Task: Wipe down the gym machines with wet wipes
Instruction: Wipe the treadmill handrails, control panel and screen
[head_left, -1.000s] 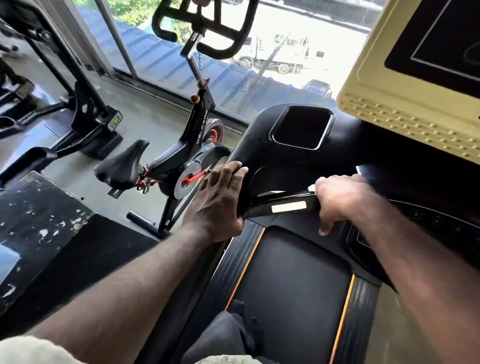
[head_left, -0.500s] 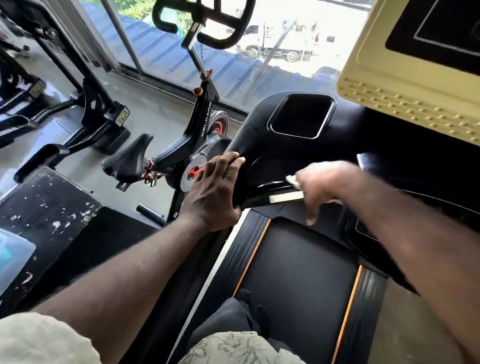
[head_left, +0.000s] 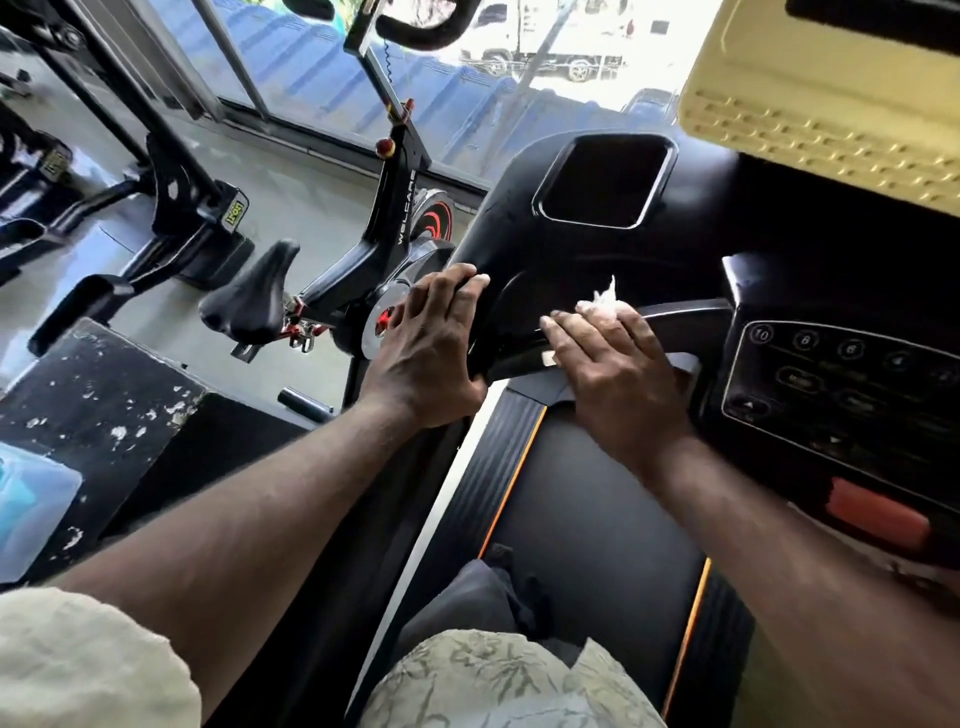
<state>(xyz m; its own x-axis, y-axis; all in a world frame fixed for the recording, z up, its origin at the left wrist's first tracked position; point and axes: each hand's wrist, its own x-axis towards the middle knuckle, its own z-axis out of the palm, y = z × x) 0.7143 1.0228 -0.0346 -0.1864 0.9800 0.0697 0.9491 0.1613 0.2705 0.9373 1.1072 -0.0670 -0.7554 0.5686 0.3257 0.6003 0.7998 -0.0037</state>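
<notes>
Far across the room, a big window (head_left: 291, 62) looks out on a blue corrugated roof (head_left: 457, 104) and a white truck (head_left: 550, 57). Near left stands a scuffed black box (head_left: 93, 405), its paint chipped.
</notes>
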